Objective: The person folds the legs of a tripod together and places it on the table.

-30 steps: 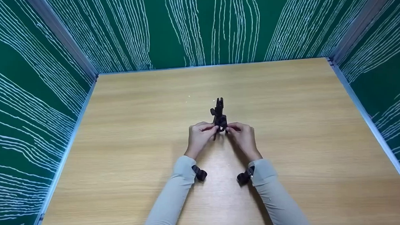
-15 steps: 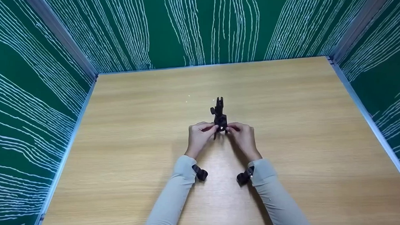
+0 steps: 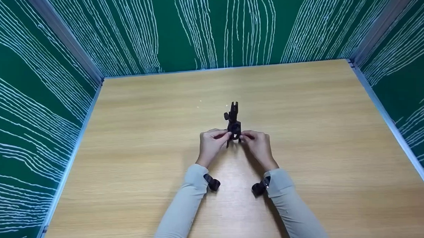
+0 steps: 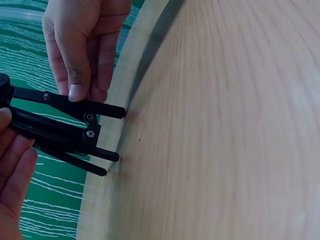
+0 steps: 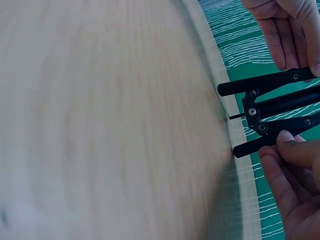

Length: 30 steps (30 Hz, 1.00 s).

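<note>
A small black tripod (image 3: 234, 127) stands in the middle of the table, with a forked top and a knob on its left side. My left hand (image 3: 211, 145) pinches it low on the left between thumb and fingers. From the right, my right hand (image 3: 259, 147) pinches a leg. In the left wrist view, the right hand's thumb (image 4: 76, 92) lies on one hinged leg (image 4: 100, 107). The legs are partly spread around the centre column (image 5: 280, 105), and their tips are at the tabletop. In the right wrist view, the left hand (image 5: 287, 35) is partly cut off.
A light wood table (image 3: 143, 159) lies beneath. Green panels (image 3: 218, 31) with white wavy lines rise along its back and sides. Small white specks (image 3: 200, 101) lie beyond the tripod. Each wrist carries a black camera (image 3: 213, 184).
The tripod's forked top has shifted very slightly to the right and away. Both hands keep their hold in nearly the same place.
</note>
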{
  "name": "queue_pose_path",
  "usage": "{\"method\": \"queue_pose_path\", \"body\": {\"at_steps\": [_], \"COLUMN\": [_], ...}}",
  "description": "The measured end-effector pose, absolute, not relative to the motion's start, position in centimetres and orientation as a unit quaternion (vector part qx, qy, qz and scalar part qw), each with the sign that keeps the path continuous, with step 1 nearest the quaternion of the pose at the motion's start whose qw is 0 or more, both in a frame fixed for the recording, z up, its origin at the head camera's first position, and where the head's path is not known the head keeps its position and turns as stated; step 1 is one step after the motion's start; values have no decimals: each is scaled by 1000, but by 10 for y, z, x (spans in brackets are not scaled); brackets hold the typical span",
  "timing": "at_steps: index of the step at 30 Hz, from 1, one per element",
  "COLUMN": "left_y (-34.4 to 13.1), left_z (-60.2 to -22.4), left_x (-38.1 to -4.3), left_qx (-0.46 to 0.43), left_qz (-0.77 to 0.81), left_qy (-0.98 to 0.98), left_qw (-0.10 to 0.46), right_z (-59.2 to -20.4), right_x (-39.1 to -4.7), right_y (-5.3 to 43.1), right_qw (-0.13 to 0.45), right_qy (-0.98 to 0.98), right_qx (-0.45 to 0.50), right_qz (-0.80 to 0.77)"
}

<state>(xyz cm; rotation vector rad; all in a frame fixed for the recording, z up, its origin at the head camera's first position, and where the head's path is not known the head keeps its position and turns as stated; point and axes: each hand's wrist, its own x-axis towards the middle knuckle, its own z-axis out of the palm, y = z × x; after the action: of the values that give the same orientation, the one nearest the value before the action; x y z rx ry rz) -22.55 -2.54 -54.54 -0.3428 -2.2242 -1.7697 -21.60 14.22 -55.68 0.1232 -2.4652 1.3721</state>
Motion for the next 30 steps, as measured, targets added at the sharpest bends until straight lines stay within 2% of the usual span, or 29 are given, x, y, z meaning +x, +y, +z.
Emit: {"method": "queue_pose_path", "body": {"at_steps": [14, 17, 24, 30], "left_y": [-26, -25, -28, -29], "left_z": [-547, -533, -538, -523], "left_x": [-225, -218, -219, -214], "left_qx": [-98, -99, -94, -103], "left_qz": [-611, -608, -626, -612], "left_qy": [-775, -778, -765, -772], "left_qw": [128, 126, 123, 138], "right_z": [-561, -562, -560, -559], "right_x": [-215, -215, -214, -211], "right_y": [142, 142, 143, 141], "right_qw": [139, 134, 125, 112], "right_qy": [-860, -858, -863, -860], "right_qx": [43, 38, 45, 49], "right_qz": [489, 494, 488, 496]}}
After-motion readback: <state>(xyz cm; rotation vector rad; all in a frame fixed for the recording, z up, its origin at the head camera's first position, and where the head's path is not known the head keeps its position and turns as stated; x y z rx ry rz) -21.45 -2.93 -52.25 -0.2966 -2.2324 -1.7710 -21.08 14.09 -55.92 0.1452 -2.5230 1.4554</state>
